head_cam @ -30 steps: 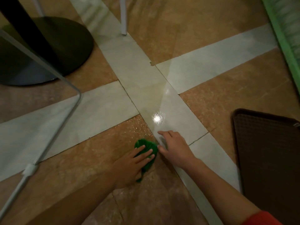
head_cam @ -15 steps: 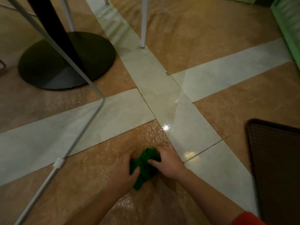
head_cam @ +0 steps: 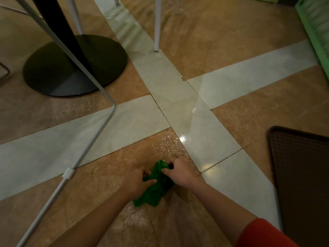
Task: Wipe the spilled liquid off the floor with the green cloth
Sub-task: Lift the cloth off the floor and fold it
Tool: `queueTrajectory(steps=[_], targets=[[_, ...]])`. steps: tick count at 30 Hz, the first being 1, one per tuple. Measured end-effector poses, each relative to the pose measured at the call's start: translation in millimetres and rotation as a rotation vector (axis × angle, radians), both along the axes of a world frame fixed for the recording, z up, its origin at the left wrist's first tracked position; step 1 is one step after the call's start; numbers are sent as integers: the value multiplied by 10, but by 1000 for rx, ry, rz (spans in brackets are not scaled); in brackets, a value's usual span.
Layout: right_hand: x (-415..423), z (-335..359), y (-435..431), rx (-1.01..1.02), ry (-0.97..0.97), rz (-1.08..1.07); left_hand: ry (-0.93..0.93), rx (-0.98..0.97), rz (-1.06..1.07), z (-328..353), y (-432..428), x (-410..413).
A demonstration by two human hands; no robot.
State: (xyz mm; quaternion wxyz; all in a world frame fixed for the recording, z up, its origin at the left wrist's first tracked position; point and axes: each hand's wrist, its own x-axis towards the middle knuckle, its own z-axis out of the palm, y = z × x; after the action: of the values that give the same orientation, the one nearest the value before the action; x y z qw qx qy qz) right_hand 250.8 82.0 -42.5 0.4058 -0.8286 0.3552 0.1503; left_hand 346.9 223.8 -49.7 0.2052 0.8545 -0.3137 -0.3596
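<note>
View from a head-worn camera, looking down at a tiled floor (head_cam: 231,86) of brown squares crossed by pale grey strips. Two bare forearms reach in from the near edge and the hands meet on a brown tile near the middle.

A crumpled green cloth (head_cam: 154,186) lies on that tile, bunched between the two hands. Its long axis runs from far to near, leaning a little left. The far end rises in a small peak between the hands, and the loose near end trails toward the near left, spread flat on the tile.

The left hand (head_cam: 137,180) grips the cloth's left side, fingers curled in and thumb laid across the fabric. The right hand (head_cam: 179,172) grips the far end, fingers curled tight round the peak. A red sleeve (head_cam: 263,234) shows at the near right.

Spilled liquid (head_cam: 165,148) glistens on the brown tile just beyond the hands. The sheen carries onto the pale strip to the right, with one bright glint of light.

Far left stands a black round pedestal base (head_cam: 74,66). A thin white chair frame (head_cam: 106,111) crosses in front of it, bending down toward the near left. A white chair leg (head_cam: 156,24) stands at the far centre. A dark brown tray (head_cam: 302,175) lies on the floor at the right, well apart from the hands.
</note>
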Motion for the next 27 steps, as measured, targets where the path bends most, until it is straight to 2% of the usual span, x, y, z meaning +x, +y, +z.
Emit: queueTrajectory(steps=[3, 6, 10, 16, 21, 27], targets=[[-30, 70, -49, 111, -96, -36, 87, -78, 16, 83, 19, 8], [-69, 189, -83, 213, -180, -162, 187, -148, 10, 197, -36, 15], [-133, 341, -131, 310, -221, -206, 300, -203, 44, 366, -174, -25], [-350, 398, -343, 322, -275, -343, 580, -218, 176, 502, -334, -71], [-652, 537, -410, 465, -423, -554, 808, -167, 135, 563, -425, -193], [-1047, 687, -503, 416, -439, -723, 798, -291, 152, 512, -630, -455]])
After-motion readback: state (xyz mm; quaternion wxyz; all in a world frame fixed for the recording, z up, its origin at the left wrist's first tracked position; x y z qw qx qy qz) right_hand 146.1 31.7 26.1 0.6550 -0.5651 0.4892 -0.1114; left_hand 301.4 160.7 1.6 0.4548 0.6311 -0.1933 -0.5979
